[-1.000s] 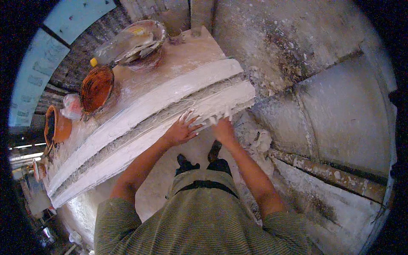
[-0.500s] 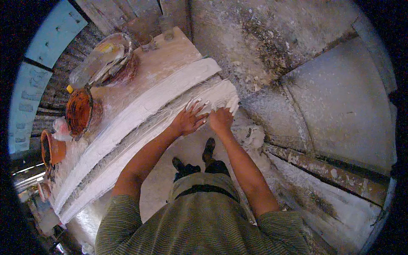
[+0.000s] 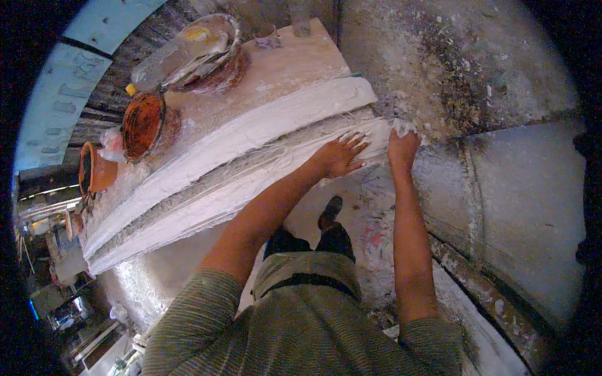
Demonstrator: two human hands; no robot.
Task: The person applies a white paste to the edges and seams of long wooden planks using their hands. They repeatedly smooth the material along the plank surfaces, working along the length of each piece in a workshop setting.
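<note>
Along the table lie two long strips coated in wet white paste that looks like plaster, the far strip (image 3: 276, 122) and the near strip (image 3: 188, 222), side by side with a gap between them. Stringy white fibres show in the near strip. My left hand (image 3: 338, 155) rests flat on the near strip towards its right end, fingers spread and fingertips whitened. At that end, my right hand (image 3: 403, 150) is closed around a clump of white paste-soaked fibre (image 3: 404, 126), which sticks out past the fingers.
Across the table (image 3: 288, 59) stand a large tub (image 3: 219, 72) with a clear bottle over it, an orange-stained bowl (image 3: 143, 125), a terracotta-coloured pot (image 3: 97, 169) and a glass (image 3: 268, 36). A stained wall (image 3: 439, 62) borders the right end.
My right hand has moved right, away from the left one, to the near strip's end, and now grips fibre there. My left hand stays flat on the strip. The whole view has shifted.
</note>
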